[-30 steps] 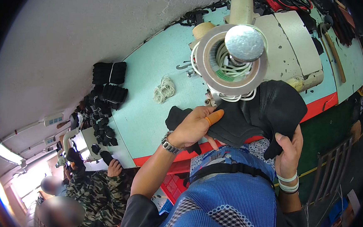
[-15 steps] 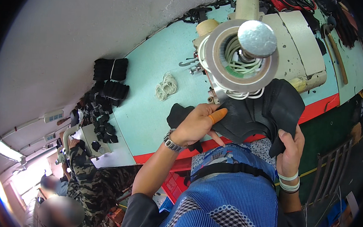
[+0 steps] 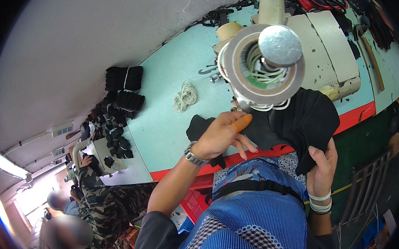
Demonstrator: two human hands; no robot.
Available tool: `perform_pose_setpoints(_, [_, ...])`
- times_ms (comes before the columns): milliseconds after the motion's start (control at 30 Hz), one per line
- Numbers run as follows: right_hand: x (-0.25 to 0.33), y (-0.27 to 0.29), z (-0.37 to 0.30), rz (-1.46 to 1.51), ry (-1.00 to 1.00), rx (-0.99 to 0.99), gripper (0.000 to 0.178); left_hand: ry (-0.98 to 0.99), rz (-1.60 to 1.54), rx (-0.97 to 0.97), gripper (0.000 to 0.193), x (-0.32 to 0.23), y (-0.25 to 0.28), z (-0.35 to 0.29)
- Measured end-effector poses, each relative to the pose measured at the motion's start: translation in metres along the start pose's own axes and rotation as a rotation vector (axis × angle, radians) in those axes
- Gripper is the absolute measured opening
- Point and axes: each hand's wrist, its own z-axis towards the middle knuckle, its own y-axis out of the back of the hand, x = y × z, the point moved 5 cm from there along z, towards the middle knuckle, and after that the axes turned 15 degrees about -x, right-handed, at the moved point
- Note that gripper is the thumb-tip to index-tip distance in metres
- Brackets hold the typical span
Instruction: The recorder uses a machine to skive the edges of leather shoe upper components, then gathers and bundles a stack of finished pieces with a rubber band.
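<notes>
A black, leather-like piece [image 3: 295, 119] lies spread under the head of a sewing machine [image 3: 316, 49], its near edge hanging over the table's red front edge. My right hand [image 3: 322, 164], white bands at its wrist, pinches the piece's hanging right corner between thumb and fingers. My left hand [image 3: 221, 137] wears a watch and an orange finger cover. It rests at the left edge of the piece, the covered digit close to the machine and the lower fingers stretched apart. More black material [image 3: 199, 127] shows behind this hand. The machine's head and reel hide the stitching area.
A reel of white cord [image 3: 264, 69] stands over the machine. Left of it lies a cord bundle [image 3: 184, 96] on the pale green table [image 3: 156, 122]. Tied black stacks [image 3: 123, 79] line the wall. A hammer [image 3: 371, 62] lies far right; a co-worker in camouflage [image 3: 99, 196] works at left.
The black piece has shifted slightly right with my right hand still gripping its corner. My left hand's lower fingers have come out from under its edge and spread.
</notes>
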Motion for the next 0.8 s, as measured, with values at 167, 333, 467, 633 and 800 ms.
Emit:
perform_pose_setpoints(167, [-0.003,-0.004,0.011,0.002,0.02,-0.004,0.046,0.004,-0.026,-0.034,0.039,-0.013,0.006,0.002])
perform_pose_setpoints(333, [0.0,-0.002,0.019,0.011,0.005,-0.023,0.041,-0.014,0.0,-0.095,0.036,-0.015,0.003,0.001])
perform_pose_setpoints(467, [0.0,0.002,0.0,0.005,0.053,-0.055,0.039,-0.174,0.139,-0.123,0.032,-0.012,-0.018,0.019])
perform_pose_setpoints(633, [-0.022,0.021,-0.03,0.102,-0.257,-0.155,0.043,0.053,0.431,0.043,0.056,-0.019,-0.021,0.001])
perform_pose_setpoints(800, [-0.017,0.016,-0.033,-0.3,-0.046,0.345,0.048,-0.547,0.196,-0.079,0.063,0.007,-0.079,-0.045])
